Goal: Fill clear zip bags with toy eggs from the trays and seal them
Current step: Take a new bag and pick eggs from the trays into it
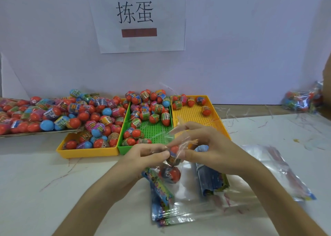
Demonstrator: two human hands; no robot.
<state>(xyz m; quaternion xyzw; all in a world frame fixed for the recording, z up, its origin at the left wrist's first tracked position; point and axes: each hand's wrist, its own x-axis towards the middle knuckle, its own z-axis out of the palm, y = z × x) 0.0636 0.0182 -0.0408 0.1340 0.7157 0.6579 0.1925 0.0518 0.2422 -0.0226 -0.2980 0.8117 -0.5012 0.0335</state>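
- Nearest, clear zip bags lie flat.
- Filling under way: left hand pinches a toy egg; right hand, fingers half-spread, pinches clear film.
- Next, likely: easing it inside.

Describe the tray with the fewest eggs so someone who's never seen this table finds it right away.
Below the white paper sign on the back wall, three trays sit side by side. Take the rightmost, a yellow tray beside the green tray. Unlike the other yellow tray, crowded with eggs, its perforated floor is mostly bare, with a few eggs near the far edge.
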